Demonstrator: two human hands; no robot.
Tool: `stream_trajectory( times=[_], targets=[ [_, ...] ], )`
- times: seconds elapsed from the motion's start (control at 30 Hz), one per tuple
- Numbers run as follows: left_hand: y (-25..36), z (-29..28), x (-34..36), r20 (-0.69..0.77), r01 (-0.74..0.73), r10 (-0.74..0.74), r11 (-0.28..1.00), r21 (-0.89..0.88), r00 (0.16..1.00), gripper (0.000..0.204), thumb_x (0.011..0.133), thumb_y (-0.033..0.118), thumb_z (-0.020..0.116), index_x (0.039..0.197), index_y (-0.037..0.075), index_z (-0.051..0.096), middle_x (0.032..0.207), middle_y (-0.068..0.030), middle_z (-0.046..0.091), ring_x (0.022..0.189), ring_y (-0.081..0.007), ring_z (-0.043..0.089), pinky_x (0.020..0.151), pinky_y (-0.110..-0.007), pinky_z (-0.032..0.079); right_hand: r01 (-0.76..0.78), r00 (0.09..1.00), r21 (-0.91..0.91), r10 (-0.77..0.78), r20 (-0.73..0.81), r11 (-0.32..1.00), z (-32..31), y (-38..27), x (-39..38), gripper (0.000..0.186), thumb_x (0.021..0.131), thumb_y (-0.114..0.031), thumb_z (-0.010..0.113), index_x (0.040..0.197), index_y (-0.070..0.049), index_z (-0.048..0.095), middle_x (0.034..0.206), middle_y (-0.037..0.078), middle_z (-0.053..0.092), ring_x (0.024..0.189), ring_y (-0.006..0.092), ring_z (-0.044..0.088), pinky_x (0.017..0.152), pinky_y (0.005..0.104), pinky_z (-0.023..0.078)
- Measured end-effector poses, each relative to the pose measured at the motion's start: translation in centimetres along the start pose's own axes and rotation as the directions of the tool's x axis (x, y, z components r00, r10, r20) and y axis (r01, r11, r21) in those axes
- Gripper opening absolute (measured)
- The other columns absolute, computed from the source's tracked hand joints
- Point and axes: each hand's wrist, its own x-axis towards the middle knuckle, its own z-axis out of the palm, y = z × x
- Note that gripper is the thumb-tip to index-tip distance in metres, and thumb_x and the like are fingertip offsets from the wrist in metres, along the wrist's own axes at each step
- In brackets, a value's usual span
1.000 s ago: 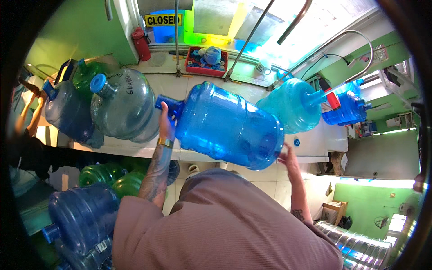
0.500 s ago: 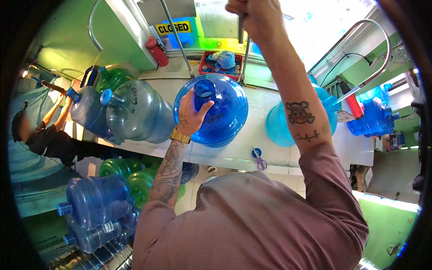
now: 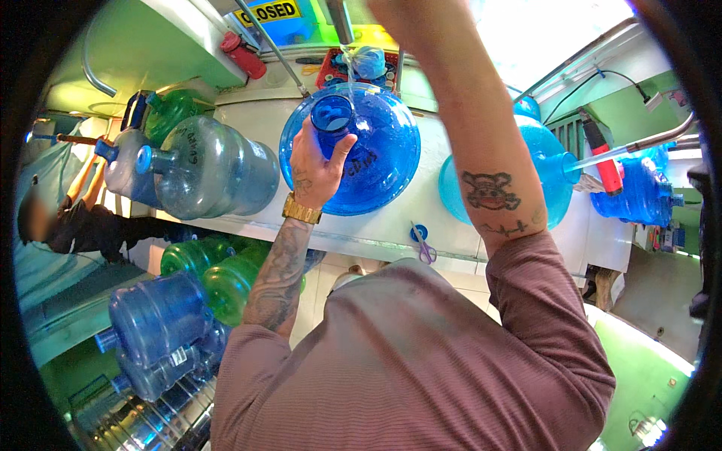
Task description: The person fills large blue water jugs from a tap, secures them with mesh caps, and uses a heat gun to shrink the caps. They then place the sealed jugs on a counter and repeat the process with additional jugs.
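Note:
My left hand (image 3: pixel 316 169) grips the neck (image 3: pixel 332 113) of a blue water jug (image 3: pixel 383 154) that stands upright on the white counter (image 3: pixel 361 237). A stream of water (image 3: pixel 348 71) runs from a metal nozzle (image 3: pixel 341 22) down to the jug's mouth. My right hand (image 3: pixel 398 15) is raised beside the nozzle at the top edge, its fingers out of frame. To the right, beside my forearm, a cyan jug (image 3: pixel 538 143) has a stream from a curved spout at its neck. Purple scissors (image 3: pixel 425 248) and a blue cap (image 3: pixel 417 231) lie near the counter's front edge.
Jugs (image 3: pixel 214 173) line the counter's left; more (image 3: pixel 154 323) are stacked below. A person (image 3: pixel 64 222) works at far left with raised arms. Further blue jugs (image 3: pixel 632 188) sit right. A red tray of caps (image 3: pixel 327 75) and red bottle (image 3: pixel 241 56) stand behind.
The blue jug went from sideways in both hands to upright on the counter. My right hand left its base and rose to the top; water now runs from the nozzle.

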Motion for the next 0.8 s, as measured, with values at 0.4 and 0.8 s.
stream_trajectory(
  times=[0.4, 0.8],
  targets=[
    [2.8, 2.3, -0.5, -0.092, 0.056, -0.041, 0.983, 0.173, 0.995, 0.080, 0.085, 0.051, 0.072, 0.132, -0.009, 0.048, 0.114, -0.0261, 0.062, 0.106, -0.0421, 0.059, 0.095, -0.047, 0.045, -0.402, 0.320, -0.915, 0.940, -0.118, 0.022, -25.1, 33.9, -16.7, 0.053, 0.094, -0.052, 0.052, 0.085, -0.003, 0.071, 0.075, 0.016, 0.069, 0.067, 0.0304, 0.066, 0.066, 0.0431, 0.053],
    [4.2, 2.9, 0.0, -0.172, 0.022, 0.017, 0.975, 0.223, 0.985, 0.078, 0.086, 0.049, 0.073, 0.134, -0.006, 0.046, 0.112, -0.0231, 0.062, 0.107, -0.0388, 0.059, 0.097, -0.047, 0.044, -0.900, 0.437, 0.007, 0.900, 0.012, 0.437, -25.1, 33.6, -20.1, 0.051, 0.093, -0.048, 0.059, 0.109, 0.000, 0.069, 0.100, 0.018, 0.071, 0.089, 0.0265, 0.067, 0.078, 0.0414, 0.053]
  ],
)
